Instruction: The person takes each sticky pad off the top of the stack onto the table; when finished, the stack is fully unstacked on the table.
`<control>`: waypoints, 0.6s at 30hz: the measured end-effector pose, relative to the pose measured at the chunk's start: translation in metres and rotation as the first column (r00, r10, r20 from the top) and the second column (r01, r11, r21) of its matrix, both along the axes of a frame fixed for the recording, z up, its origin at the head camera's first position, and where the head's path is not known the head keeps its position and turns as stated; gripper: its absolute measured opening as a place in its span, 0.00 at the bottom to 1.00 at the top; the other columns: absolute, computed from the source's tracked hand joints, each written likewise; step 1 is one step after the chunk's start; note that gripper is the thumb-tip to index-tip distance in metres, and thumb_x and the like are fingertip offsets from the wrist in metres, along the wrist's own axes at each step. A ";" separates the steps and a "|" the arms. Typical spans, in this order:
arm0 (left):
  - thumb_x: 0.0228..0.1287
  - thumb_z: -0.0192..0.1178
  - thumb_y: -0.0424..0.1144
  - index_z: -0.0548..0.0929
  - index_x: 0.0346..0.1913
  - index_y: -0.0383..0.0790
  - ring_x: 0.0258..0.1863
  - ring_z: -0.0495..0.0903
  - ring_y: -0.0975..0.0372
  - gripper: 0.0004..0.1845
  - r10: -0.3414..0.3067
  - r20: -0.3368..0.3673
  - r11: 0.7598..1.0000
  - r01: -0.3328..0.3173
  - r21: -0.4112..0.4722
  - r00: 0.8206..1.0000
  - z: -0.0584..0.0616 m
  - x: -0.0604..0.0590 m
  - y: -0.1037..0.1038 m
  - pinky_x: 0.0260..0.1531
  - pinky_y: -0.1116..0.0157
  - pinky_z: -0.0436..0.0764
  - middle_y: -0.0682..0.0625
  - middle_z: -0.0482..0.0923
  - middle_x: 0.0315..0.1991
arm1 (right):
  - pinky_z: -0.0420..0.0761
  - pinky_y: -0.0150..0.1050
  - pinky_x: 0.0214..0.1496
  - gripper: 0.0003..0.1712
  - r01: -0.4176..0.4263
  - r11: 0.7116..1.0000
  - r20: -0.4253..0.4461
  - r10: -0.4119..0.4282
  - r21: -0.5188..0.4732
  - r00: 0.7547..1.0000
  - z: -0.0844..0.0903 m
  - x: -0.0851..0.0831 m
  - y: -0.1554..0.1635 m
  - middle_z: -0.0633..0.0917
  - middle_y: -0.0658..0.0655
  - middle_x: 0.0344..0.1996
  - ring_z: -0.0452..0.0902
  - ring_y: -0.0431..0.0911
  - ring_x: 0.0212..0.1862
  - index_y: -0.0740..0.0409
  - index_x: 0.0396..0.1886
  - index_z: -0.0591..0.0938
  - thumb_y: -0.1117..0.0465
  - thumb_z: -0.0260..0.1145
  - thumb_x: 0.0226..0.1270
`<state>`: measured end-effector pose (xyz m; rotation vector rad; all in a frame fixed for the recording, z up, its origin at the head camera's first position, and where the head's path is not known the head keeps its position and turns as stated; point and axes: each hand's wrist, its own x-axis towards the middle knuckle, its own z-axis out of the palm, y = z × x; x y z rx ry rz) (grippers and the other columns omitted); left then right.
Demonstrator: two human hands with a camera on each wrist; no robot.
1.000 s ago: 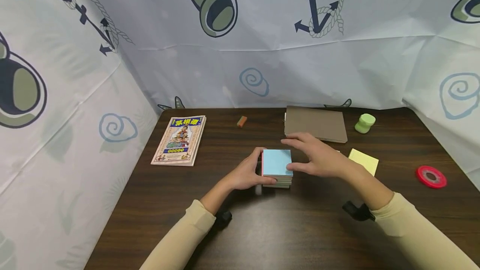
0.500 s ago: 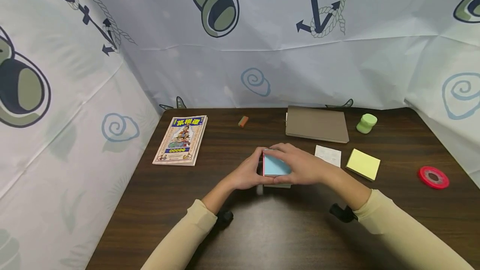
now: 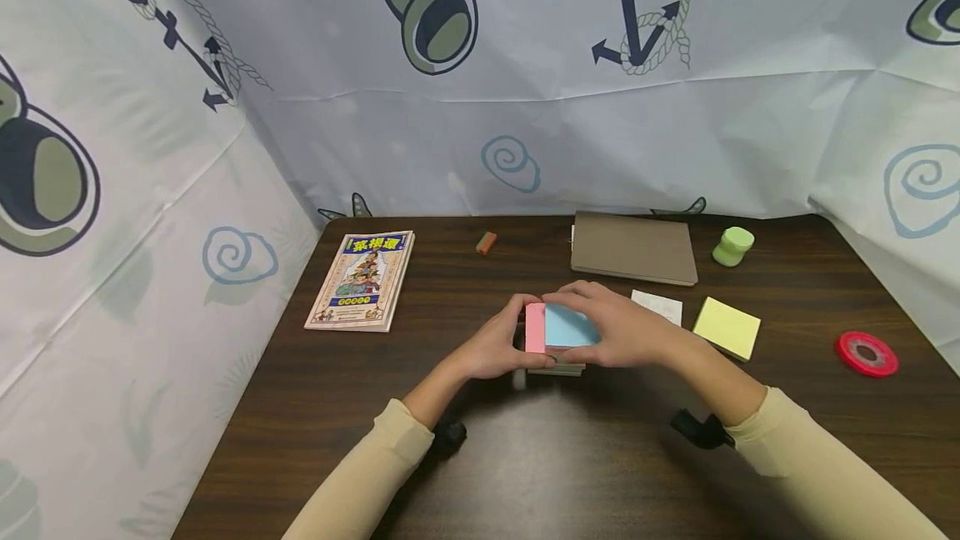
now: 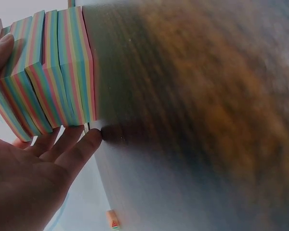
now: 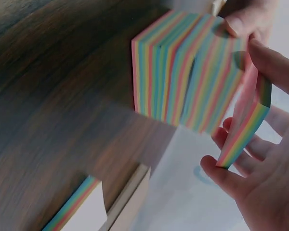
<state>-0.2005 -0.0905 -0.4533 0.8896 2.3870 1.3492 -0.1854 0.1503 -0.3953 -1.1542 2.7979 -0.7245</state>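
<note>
A stack of multicoloured note pads (image 4: 62, 67), with striped edges, stands on the table, its layers slightly out of line. My left hand (image 3: 491, 346) grips the stack's left side, thumb at the front and fingers behind. A thin note pad with a blue top (image 3: 568, 326) is pinched between the thumb and fingers of my right hand (image 3: 626, 325). In the right wrist view this thin pad (image 5: 245, 130) is tilted and apart from the stack along part of its underside. Pink paper shows on the stack's top (image 3: 535, 330), left of the blue pad.
Right of the stack lie a white pad (image 3: 660, 307), a yellow note pad (image 3: 726, 328) and a red ring-shaped disc (image 3: 867, 354). Behind are a grey-brown notebook (image 3: 633, 248), a green waisted object (image 3: 732, 247) and a small orange-green block (image 3: 486, 242). A comic-style book (image 3: 362, 282) lies left.
My right hand came in from the right to the stack, closed on the blue-topped pad, and has shifted it rightward, baring pink paper. My left hand stays at the stack.
</note>
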 end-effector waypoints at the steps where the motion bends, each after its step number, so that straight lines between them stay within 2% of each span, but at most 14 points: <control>1: 0.52 0.76 0.45 0.59 0.67 0.44 0.62 0.69 0.58 0.44 0.000 0.004 1.000 0.000 -0.003 1.000 -0.001 -0.001 0.000 0.58 0.52 0.71 0.51 0.69 0.60 | 0.76 0.44 0.46 0.43 0.014 1.000 0.000 -0.014 -0.005 1.000 0.001 0.002 0.005 0.73 0.53 0.62 0.70 0.47 0.56 0.48 0.70 0.71 0.45 0.76 0.55; 7: 0.52 0.76 0.46 0.59 0.67 0.43 0.61 0.70 0.59 0.45 0.008 -0.001 1.000 -0.008 -0.018 1.000 -0.002 -0.003 0.000 0.56 0.55 0.72 0.51 0.69 0.60 | 0.76 0.43 0.44 0.44 0.111 0.994 0.008 -0.110 -0.012 0.994 0.000 0.019 0.045 0.73 0.53 0.62 0.72 0.48 0.53 0.46 0.70 0.71 0.46 0.77 0.53; 13: 0.52 0.76 0.45 0.60 0.67 0.40 0.60 0.71 0.58 0.45 0.016 -0.012 1.000 -0.016 -0.016 1.000 -0.002 -0.002 0.000 0.54 0.55 0.74 0.49 0.70 0.58 | 0.76 0.45 0.44 0.44 0.197 0.980 0.010 -0.198 0.035 0.980 -0.017 0.044 0.095 0.74 0.55 0.59 0.72 0.48 0.51 0.50 0.67 0.73 0.47 0.79 0.51; 15: 0.52 0.76 0.41 0.60 0.67 0.36 0.60 0.72 0.54 0.44 0.011 -0.003 1.000 -0.011 0.004 1.000 0.009 0.003 0.001 0.55 0.52 0.73 0.45 0.71 0.58 | 0.76 0.46 0.43 0.44 0.232 0.972 0.016 -0.233 0.046 0.972 -0.024 0.054 0.111 0.75 0.54 0.58 0.72 0.48 0.49 0.50 0.67 0.74 0.45 0.79 0.50; 18: 0.51 0.76 0.41 0.61 0.66 0.35 0.59 0.72 0.54 0.44 0.010 -0.005 1.000 -0.010 0.012 1.000 0.009 0.004 0.001 0.55 0.52 0.73 0.44 0.71 0.57 | 0.76 0.46 0.41 0.44 0.296 0.953 0.023 -0.298 0.066 0.954 -0.032 0.072 0.138 0.75 0.56 0.57 0.72 0.49 0.48 0.50 0.65 0.74 0.41 0.78 0.49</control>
